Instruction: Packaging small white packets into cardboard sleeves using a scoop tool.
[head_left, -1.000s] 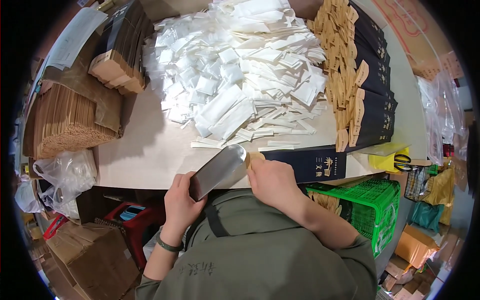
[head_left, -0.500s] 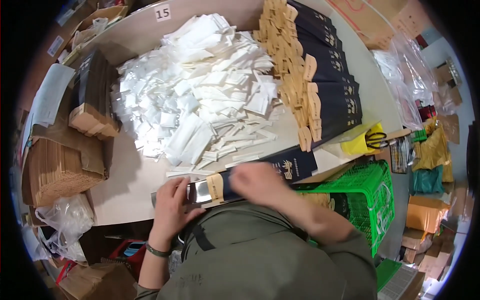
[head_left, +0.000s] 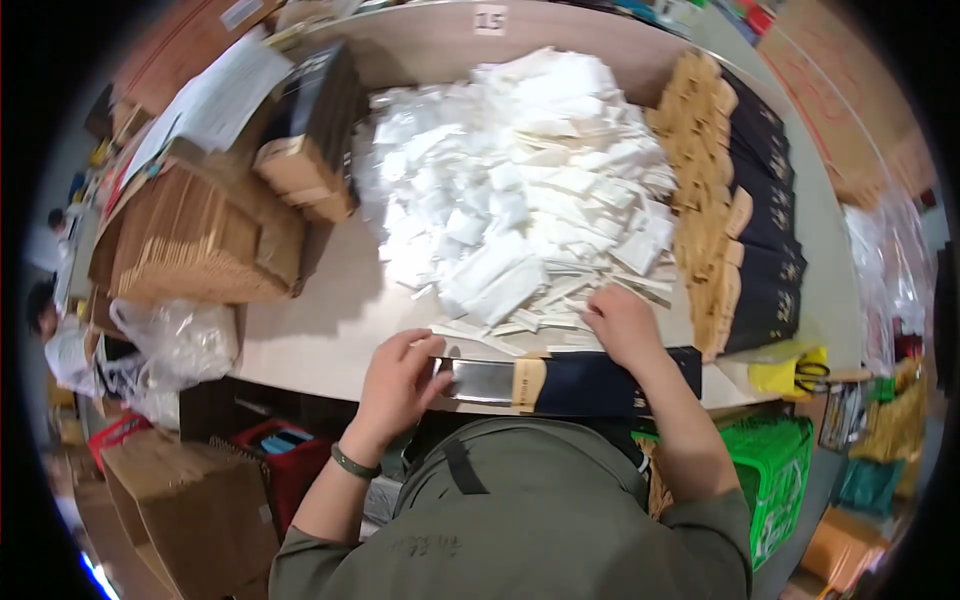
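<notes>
A dark navy paper sleeve with a tan band lies along the table's front edge. From its left end projects a shiny silver plate. My left hand rests at the plate's left end, thumb and fingers apart. Above the sleeve, my right hand bends its fingers together at the near edge of several thin white paper packets; whatever lies between the fingertips is hidden. Behind them rises a large heap of white packets, with small clear-wrapped ones on its left side.
Finished-looking navy sleeves with tan tops overlap in a row at the right. A cardboard box of brown card and a navy stack stand left. Black-handled scissors lie by a yellow piece; a green crate sits below.
My right hand has moved from over the navy sleeve up to the thin white packets. My left hand stays by the silver plate's end. The whole view has shifted, placing the table farther right.
</notes>
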